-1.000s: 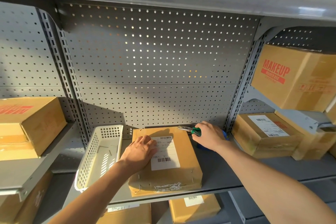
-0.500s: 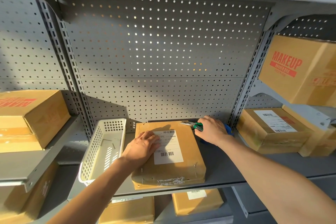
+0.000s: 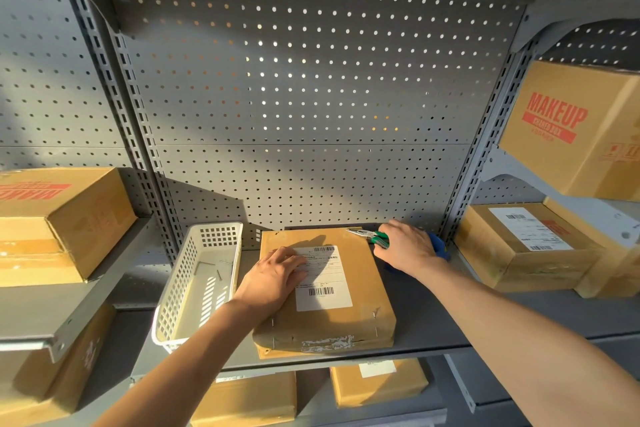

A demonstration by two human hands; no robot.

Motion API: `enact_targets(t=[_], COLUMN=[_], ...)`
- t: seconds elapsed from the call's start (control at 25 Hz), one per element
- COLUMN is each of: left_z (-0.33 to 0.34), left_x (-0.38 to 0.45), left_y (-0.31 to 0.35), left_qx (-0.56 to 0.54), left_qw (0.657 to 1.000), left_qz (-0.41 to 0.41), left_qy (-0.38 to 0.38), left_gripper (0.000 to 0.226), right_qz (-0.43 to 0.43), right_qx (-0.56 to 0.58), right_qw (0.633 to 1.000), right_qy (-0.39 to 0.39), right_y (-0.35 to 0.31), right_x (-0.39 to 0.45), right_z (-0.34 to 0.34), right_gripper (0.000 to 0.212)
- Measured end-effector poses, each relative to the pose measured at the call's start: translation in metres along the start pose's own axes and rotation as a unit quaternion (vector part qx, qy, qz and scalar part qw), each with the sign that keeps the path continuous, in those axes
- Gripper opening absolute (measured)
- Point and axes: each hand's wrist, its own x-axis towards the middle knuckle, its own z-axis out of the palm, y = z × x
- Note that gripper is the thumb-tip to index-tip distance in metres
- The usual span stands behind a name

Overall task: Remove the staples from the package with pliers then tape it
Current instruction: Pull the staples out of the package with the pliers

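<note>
The flat brown paper-wrapped package [image 3: 325,291] with a white barcode label lay on the grey metal shelf [image 3: 433,319], its near edge close to the shelf's front lip, between a white perforated plastic basket [image 3: 194,288] on its left and a stack of cardboard boxes [image 3: 526,246] well off to the right. The left hand [image 3: 273,279] rested flat on the package's left half, fingers [image 3: 294,262] straight and spread over the label's edge, pressing rather than gripping. The right hand [image 3: 407,246] was curled round the green handles of a pair of needle-nose pliers [image 3: 369,235], whose metal tip lay over the package's far right corner.

By the look of it the task was partly done. A few thin metal bits, likely pulled staples, lay in the basket. Several staples [image 3: 374,314] were visible near the front corners and along the front edge, so removal was unfinished. No fresh tape showed on the package; only a torn whitish strip ran along its front face. Taping was judged to be wholly ahead.

Much was hard to read. Whether the plier tip gripped a staple, or merely touched the paper, could not be told; the tip was small and partly in shadow. A blue object [image 3: 438,244] sat behind the right hand, mostly hidden; it might have been a tape dispenser, but that was a guess. The package's far edge lay in shadow, and any staples under the left palm were covered. Both arms were cut off by the lower edge of the view.
</note>
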Motion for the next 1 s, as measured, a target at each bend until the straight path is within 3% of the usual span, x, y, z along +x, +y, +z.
enact_targets(t=[0.28,1.0], left_z=[0.002,0.001], left_x=[-0.001,-0.003], left_y=[-0.001,0.004], left_qx=[-0.002,0.024], left_qw=[1.0,0.999], left_qz=[-0.011,-0.034], left_qy=[0.004,0.001], left_gripper=[0.041,0.043], right_qz=[0.011,0.019], right_qx=[-0.022,-0.05], right_qw=[0.999,0.997], right_qy=[0.028,0.046], right_y=[-0.004,-0.005], right_x=[-0.004,-0.013], right_z=[0.004,0.005], right_gripper=[0.04,0.033])
